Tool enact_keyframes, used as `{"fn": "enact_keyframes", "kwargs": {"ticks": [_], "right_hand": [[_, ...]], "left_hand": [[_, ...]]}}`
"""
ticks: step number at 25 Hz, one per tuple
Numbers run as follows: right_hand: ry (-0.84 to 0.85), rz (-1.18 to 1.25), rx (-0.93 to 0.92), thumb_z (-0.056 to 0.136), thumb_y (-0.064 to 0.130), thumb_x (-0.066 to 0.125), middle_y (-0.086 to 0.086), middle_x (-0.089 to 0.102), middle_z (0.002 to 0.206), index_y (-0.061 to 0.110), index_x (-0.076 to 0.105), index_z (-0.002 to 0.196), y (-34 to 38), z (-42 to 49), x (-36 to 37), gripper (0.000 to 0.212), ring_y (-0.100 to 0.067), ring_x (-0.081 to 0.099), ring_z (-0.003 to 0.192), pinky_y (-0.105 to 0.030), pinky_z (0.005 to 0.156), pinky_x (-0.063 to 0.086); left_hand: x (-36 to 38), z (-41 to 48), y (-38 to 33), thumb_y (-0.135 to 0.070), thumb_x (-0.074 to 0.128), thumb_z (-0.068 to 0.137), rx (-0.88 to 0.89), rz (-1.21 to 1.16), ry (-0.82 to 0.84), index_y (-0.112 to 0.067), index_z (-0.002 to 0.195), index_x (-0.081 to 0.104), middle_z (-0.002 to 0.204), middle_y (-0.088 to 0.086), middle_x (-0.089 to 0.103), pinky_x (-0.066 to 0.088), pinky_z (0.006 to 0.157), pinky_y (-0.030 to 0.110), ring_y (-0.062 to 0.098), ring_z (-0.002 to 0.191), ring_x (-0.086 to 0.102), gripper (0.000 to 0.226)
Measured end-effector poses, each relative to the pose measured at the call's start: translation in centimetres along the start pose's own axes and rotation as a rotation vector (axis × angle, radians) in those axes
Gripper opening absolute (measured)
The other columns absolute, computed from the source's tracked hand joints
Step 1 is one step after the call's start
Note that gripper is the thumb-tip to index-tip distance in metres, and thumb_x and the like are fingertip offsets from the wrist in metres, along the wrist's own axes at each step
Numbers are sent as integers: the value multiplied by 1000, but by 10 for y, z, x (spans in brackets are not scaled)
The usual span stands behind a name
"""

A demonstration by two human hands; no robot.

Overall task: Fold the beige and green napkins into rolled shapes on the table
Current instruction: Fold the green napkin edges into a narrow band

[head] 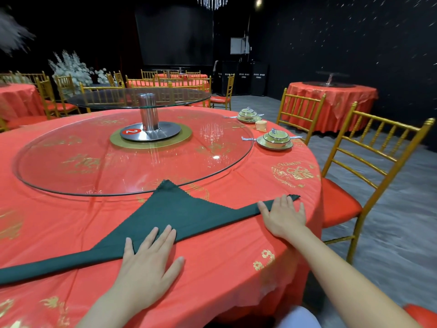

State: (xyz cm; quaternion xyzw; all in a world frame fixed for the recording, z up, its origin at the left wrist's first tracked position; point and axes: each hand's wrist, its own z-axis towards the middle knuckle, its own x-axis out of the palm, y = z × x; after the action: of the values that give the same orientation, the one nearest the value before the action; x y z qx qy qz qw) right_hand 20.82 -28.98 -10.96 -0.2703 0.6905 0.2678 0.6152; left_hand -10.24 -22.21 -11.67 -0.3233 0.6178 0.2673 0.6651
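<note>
While left hand [146, 263] and right hand [283, 216] press flat, green napkin [179, 209] (triangular).

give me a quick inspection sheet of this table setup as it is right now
surface: round table under a red tablecloth with gold prints; round glass turntable in the middle
job's things: dark green cloth napkin lies flat as a triangle near the front edge; beige rolled napkin sits far right between the settings
clutter: two green-rimmed bowl-and-plate settings, far right
hands: left hand and right hand press flat on the green napkin's long edge, fingers straight
cables: nothing seen
surroundings: gold chairs with red seats, other red-covered tables, dark walls
</note>
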Motion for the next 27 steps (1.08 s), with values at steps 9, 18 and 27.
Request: {"fn": "enact_keyframes", "kwargs": {"ticks": [9,18,27], "right_hand": [[-226,45,-565,82,63,-16,-6,2,159,9,6,150,94,-67,-1,89,-16,-2,146,-39,115,-8],[-142,50,-910,65,50,-20,3,2,159,17,6,150,129,-99,22,95,-6,-4,145,-21,112,-10],[-104,103,-905,63,51,-22,9,-2,158,21,3,150,124,-99,20,95,8,-15,133,-17,111,-12]], "left_hand": [[-6,-2,0,-66,-6,73,5,40,62,-26,150,1,158,-13,-5,-4,112,59,14,145,-8,88],[-5,-9,16,-66,-1,69,12,-24,44,-22,150,5,159,-6,1,-7,114,53,12,145,-5,93],[-15,-41,85,-60,24,93,-199,-20,83,-49,144,2,157,-18,-3,-7,106,70,17,145,-11,57]]}}
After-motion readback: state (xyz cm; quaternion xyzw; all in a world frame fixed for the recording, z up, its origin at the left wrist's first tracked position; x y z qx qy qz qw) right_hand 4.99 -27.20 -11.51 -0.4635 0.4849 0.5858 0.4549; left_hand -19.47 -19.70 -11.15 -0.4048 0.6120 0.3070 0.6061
